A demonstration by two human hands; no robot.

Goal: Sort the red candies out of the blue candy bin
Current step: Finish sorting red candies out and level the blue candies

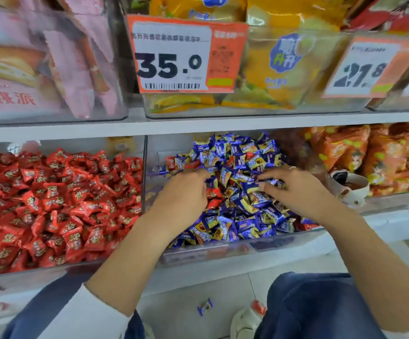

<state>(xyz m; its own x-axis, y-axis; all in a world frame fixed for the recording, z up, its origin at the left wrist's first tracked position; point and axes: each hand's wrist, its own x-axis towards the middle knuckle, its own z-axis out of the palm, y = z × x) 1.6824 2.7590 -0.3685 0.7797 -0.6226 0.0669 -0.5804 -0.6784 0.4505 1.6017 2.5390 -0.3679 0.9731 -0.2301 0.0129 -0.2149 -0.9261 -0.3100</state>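
A clear bin (pixel 223 250) in the middle of the lower shelf holds a heap of blue candies (pixel 242 152). A few red candies (pixel 213 193) lie among them, one right beside my left hand, another at the back left (pixel 171 162). My left hand (pixel 186 189) rests on the left part of the heap with its fingers curled down into the candies; what they hold is hidden. My right hand (pixel 294 187) lies on the right part, fingers reaching left and pinching at blue wrappers. The neighbouring bin (pixel 39 270) on the left is full of red candies (pixel 51 199).
Orange snack packs (pixel 374 152) fill the bin to the right, with a white scoop (pixel 352 187) beside it. Upper shelf bins carry price tags (pixel 174 55). On the floor between my knees lie a blue candy (pixel 205 307) and a red one (pixel 258 307).
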